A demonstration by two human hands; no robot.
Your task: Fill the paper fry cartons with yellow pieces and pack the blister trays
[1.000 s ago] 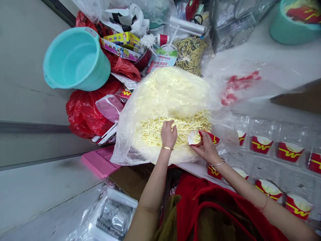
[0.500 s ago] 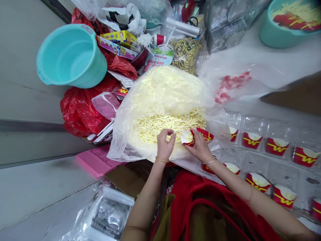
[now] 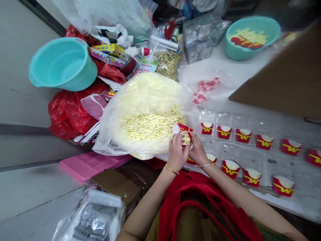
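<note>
My left hand (image 3: 177, 152) has its fingers and thumb closed at the mouth of a small red fry carton (image 3: 190, 137). Pale yellow fry-shaped sticks show inside that mouth. Against the carton's right side, my right hand (image 3: 197, 150) is closed around it. Just beyond my fingers is another red and yellow carton (image 3: 186, 127) with a white flap; whether a hand touches it is hidden. Left of my hands lies a large clear plastic bag (image 3: 105, 134), open towards me, with a heap of pale sticks (image 3: 147, 125) in it.
Rows of clear plastic boxes with red cartons (image 3: 243, 135) stand on the right. A teal basin (image 3: 273, 30) holds sticks and cartons; another teal basin (image 3: 62, 63) sits at left. A brown cardboard panel (image 3: 283, 80) juts in. A pink tray (image 3: 82, 164) lies lower left.
My left hand has come from above the loose sticks to the carton in my right hand. The hands are now together at its mouth, where sticks show. The view has shifted rightward.
</note>
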